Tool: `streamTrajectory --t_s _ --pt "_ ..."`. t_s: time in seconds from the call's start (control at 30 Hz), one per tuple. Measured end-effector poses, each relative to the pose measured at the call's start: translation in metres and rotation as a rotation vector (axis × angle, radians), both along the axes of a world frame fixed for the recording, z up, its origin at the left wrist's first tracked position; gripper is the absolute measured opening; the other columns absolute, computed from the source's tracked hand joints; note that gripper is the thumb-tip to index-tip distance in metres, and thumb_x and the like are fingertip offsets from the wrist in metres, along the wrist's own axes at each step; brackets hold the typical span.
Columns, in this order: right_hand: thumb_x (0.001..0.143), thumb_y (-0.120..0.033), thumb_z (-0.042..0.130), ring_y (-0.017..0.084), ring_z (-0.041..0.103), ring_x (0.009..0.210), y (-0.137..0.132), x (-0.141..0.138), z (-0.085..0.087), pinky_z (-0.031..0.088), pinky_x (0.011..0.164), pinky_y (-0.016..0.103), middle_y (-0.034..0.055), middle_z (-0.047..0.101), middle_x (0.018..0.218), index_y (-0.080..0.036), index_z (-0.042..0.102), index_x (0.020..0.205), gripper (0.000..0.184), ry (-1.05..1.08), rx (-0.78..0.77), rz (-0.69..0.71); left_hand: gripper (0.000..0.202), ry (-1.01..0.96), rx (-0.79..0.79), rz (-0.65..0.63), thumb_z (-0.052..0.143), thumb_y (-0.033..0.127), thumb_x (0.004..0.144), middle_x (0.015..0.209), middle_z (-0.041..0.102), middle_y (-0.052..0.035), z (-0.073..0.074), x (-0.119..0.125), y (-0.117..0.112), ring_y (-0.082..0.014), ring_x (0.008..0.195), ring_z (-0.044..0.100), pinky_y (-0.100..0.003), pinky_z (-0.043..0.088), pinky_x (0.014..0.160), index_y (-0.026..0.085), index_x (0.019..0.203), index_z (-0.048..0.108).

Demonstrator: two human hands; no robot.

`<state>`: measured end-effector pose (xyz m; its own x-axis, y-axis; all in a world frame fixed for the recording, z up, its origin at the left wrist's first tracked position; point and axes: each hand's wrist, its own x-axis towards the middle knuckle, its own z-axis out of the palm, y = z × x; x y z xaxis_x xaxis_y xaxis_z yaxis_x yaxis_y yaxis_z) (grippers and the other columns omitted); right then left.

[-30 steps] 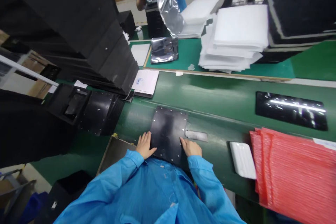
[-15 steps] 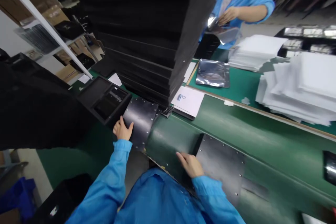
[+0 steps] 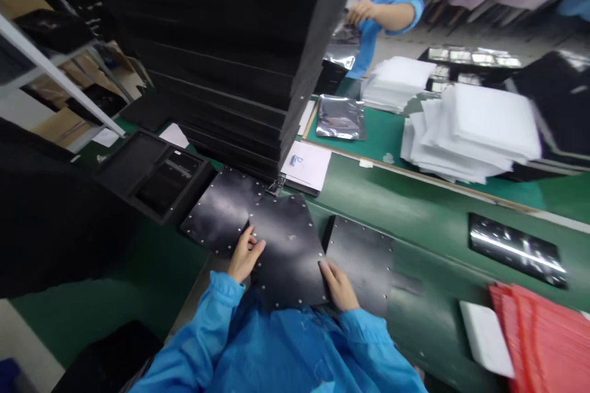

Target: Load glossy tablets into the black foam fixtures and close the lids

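A flat black panel (image 3: 290,252) with small pale dots along its edges is held in front of my body. My left hand (image 3: 245,256) is closed on its left edge, thumb on top. At its right edge, the fingers of my right hand (image 3: 340,285) grip the same panel. To the left, partly under it, lies a second black dotted panel (image 3: 219,212). A third dotted panel (image 3: 364,255) lies on the green bench just beyond my right hand. The undersides of the panels are hidden.
Tall black stacked sheets (image 3: 221,73) rise ahead. A black tray (image 3: 154,172) sits at left. White sheets (image 3: 488,129), a silvery bag (image 3: 341,116), a glossy black piece (image 3: 516,249) and red bags (image 3: 544,338) lie to the right. Another person's hand (image 3: 362,11) holds a silvery bag across the bench.
One panel now sits between both hands in front of me, overlapping another at left. My left hand has moved right, and the view has turned right.
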<state>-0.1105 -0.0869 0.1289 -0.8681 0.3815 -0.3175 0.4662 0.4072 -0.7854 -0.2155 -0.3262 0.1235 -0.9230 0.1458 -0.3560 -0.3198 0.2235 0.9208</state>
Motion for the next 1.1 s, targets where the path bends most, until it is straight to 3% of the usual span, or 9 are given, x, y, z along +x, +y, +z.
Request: streamTrajectory --t_s 0.17,0.3,0.47,0.57,0.67,0.73,0.8,0.97,1.1 --pt "0.067 -0.075 0.039 0.029 0.065 0.079 0.055 0.084 -0.022 0.051 0.074 0.038 0.0124 0.071 0.08 -0.016 0.064 0.078 0.065 -0.03 0.066 -0.355 0.04 -0.108 0.052 -0.254 0.066 0.032 0.072 0.066 0.049 0.0042 -0.011 0.005 0.119 -0.0091 0.061 0.049 -0.023 0.045 0.066 0.014 0.108 0.064" --pt "0.074 -0.068 0.037 0.03 0.066 0.087 0.085 0.12 -0.026 0.052 0.077 0.039 0.0143 0.072 0.09 -0.016 0.068 0.092 0.062 -0.054 0.184 -0.4 0.029 -0.077 -0.023 -0.321 0.062 0.032 0.075 0.069 0.057 -0.0001 -0.01 0.01 0.181 -0.0134 0.068 0.056 -0.027 0.048 0.071 0.013 0.096 0.067" --pt "0.082 -0.057 0.042 0.029 0.057 0.113 0.153 0.138 -0.014 0.043 0.098 0.043 0.016 0.062 0.122 -0.014 0.057 0.123 0.061 0.117 0.469 -0.265 0.029 0.161 -0.2 -0.359 0.065 0.028 0.072 0.096 0.063 -0.0072 0.009 0.042 0.209 -0.021 0.095 0.06 -0.038 0.045 0.095 0.017 0.099 0.066" --pt "0.08 -0.055 0.05 0.033 0.044 0.127 0.2 0.125 -0.026 0.035 0.103 0.048 0.0172 0.051 0.136 -0.014 0.049 0.132 0.067 0.082 0.579 -0.115 0.036 0.453 -0.397 -0.619 0.063 0.032 0.076 0.117 0.061 -0.009 0.025 0.075 0.226 -0.0237 0.114 0.054 -0.04 0.038 0.105 0.02 0.11 0.063" --pt "0.079 -0.05 0.057 0.038 0.033 0.133 0.225 0.108 -0.048 0.029 0.104 0.055 0.0158 0.042 0.144 -0.017 0.049 0.131 0.062 -0.042 0.662 0.073 0.057 0.498 -0.65 -0.839 0.059 0.044 0.08 0.141 0.045 -0.0129 0.031 0.104 0.25 -0.0302 0.133 0.037 -0.049 0.029 0.111 0.019 0.13 0.052" --pt "0.082 -0.043 0.054 0.035 0.038 0.129 0.228 0.102 -0.057 0.03 0.102 0.05 0.0183 0.046 0.14 -0.014 0.052 0.125 0.052 -0.073 0.677 0.156 0.074 0.439 -0.824 -0.895 0.058 0.052 0.079 0.152 0.027 -0.0161 0.028 0.117 0.264 -0.036 0.141 0.02 -0.058 0.021 0.111 0.017 0.141 0.039" --pt "0.085 -0.041 0.051 0.031 0.049 0.118 0.225 0.101 -0.054 0.035 0.097 0.042 0.0211 0.055 0.128 -0.01 0.053 0.121 0.047 -0.089 0.658 0.198 0.087 0.415 -0.939 -0.945 0.058 0.058 0.076 0.155 0.015 -0.0189 0.022 0.124 0.272 -0.0396 0.143 0.008 -0.064 0.013 0.11 0.015 0.146 0.029" --pt "0.083 -0.028 0.052 0.028 0.056 0.098 0.21 0.094 -0.016 0.037 0.08 0.035 0.0161 0.062 0.108 -0.013 0.054 0.115 0.036 -0.244 0.729 0.352 0.111 0.439 -1.018 -1.039 0.063 0.068 0.066 0.155 0.005 -0.0251 0.01 0.132 0.279 -0.0451 0.141 -0.003 -0.067 0.002 0.108 0.011 0.149 0.016" --pt "0.081 -0.012 0.045 0.027 0.056 0.097 0.203 0.081 0.006 0.034 0.078 0.035 0.0165 0.062 0.103 -0.013 0.057 0.104 0.026 -0.267 0.812 0.514 0.128 0.356 -1.005 -0.967 0.072 0.069 0.052 0.153 0.001 -0.029 0.007 0.138 0.294 -0.0518 0.138 -0.006 -0.071 0.0 0.105 0.009 0.149 0.015"
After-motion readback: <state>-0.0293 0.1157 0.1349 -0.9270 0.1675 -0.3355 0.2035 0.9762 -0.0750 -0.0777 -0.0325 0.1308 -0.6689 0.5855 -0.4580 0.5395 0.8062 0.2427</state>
